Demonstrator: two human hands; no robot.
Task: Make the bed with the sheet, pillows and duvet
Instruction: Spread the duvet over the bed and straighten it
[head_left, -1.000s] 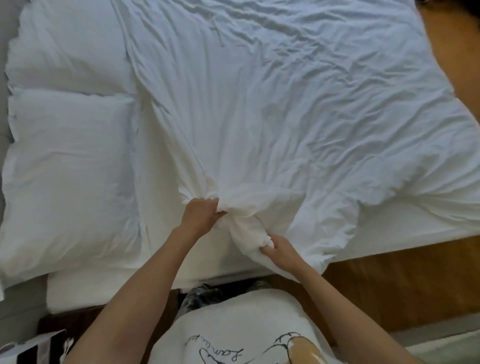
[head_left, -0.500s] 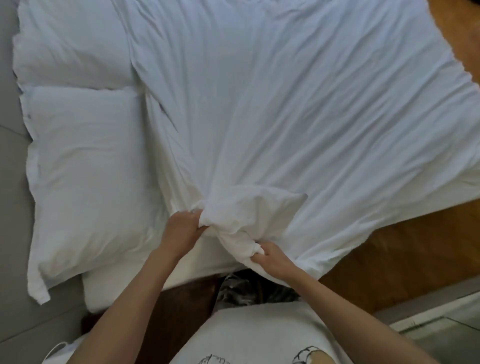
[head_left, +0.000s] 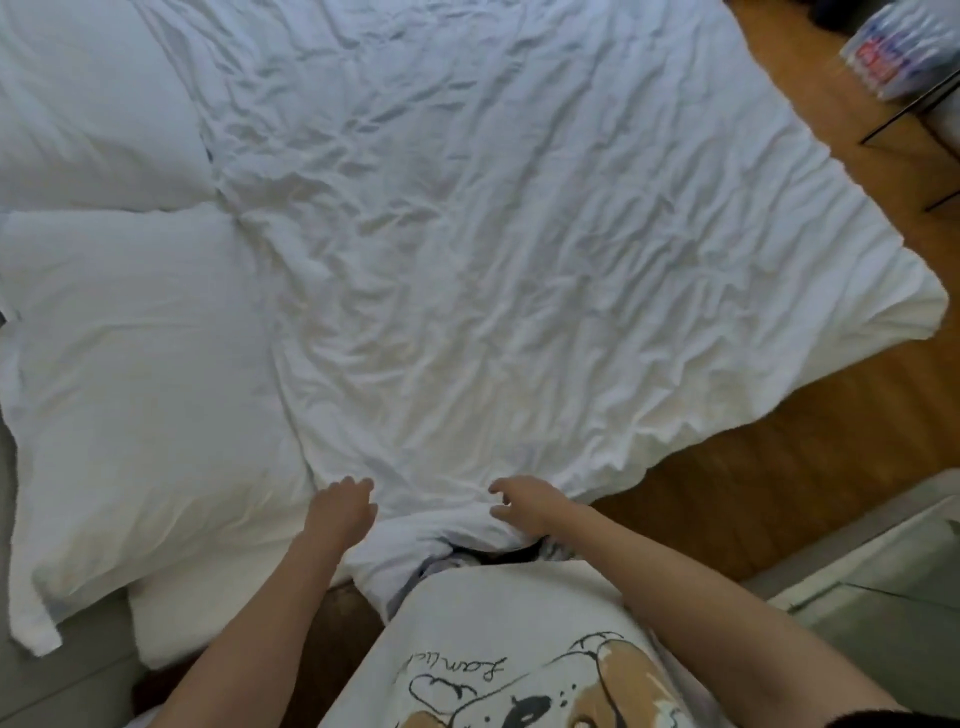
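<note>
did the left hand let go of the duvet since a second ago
Yes. The left hand has released the duvet and now rests open beside the near pillow.

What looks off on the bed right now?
The wrinkled white duvet lies askew: its right corner overhangs the wooden floor, and its near edge is bunched between the left hand and right hand. The two white pillows look fine.
</note>
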